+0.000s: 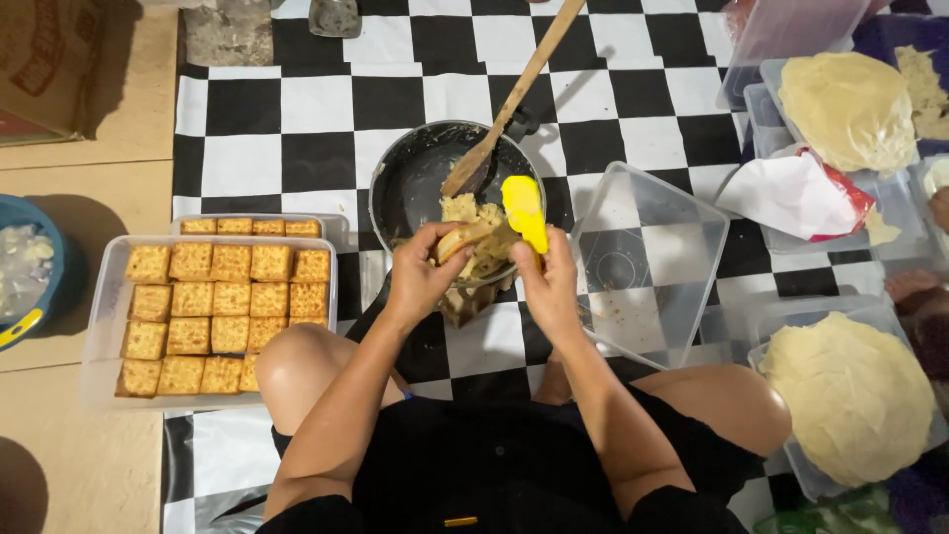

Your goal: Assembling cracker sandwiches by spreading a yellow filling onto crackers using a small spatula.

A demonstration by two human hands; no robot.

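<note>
My left hand (pixel 417 280) holds a golden-brown square piece (pixel 463 237) over the near edge of a dark pan (pixel 415 163). My right hand (pixel 549 285) grips a yellow spatula (pixel 524 210), its blade against the piece. Pale lumpy filling (pixel 473 210) sits in the pan's near side. A wooden spoon (pixel 514 97) leans in the pan with its handle pointing away to the upper right. Both hands work above a black-and-white checkered sheet (pixel 297 109), with my knees just below them.
A clear tray (pixel 104 326) of several browned squares lies at the left, a second one behind it. A clear lid (pixel 647 262) rests right of the pan. Containers of pale dough (pixel 850 396) (pixel 845 109) and a white bag (pixel 791 193) line the right. A blue bowl (pixel 40 222) sits far left.
</note>
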